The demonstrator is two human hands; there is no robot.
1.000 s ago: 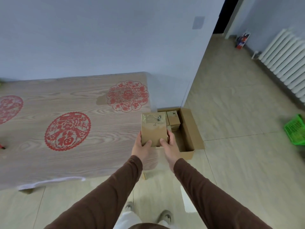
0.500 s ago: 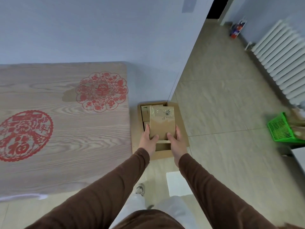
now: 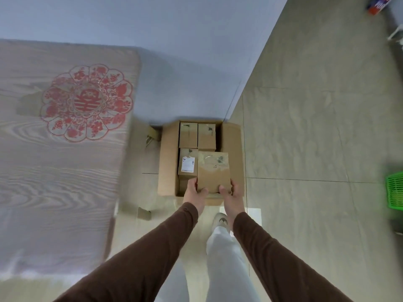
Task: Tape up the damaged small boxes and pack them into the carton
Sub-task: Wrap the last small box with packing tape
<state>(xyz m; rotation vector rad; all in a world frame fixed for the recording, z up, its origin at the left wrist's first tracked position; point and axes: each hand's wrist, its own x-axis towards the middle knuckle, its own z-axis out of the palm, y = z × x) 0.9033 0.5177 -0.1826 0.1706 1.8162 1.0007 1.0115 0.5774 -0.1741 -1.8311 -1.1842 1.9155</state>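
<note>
I hold a small brown box (image 3: pixel 214 171) with clear tape across its top over the open carton (image 3: pixel 231 149) on the floor. My left hand (image 3: pixel 194 191) grips the box's near left corner and my right hand (image 3: pixel 231 192) grips its near right corner, thumbs on top. Inside the carton lie three small boxes: two side by side at the far end (image 3: pixel 188 134) (image 3: pixel 206 136), and one with a white label (image 3: pixel 187 164) at the near left, just left of the held box.
A wood-grain table (image 3: pixel 54 171) with a red paper-cut pattern (image 3: pixel 87 102) stands left of the carton, against a grey wall. A green basket (image 3: pixel 395 189) sits at the right edge on the tiled floor. My white-trousered legs and a shoe (image 3: pixel 221 221) are below the carton.
I have stepped from the table to the carton and lowered the taped box, with both hands on it, down over the carton's near right part.
</note>
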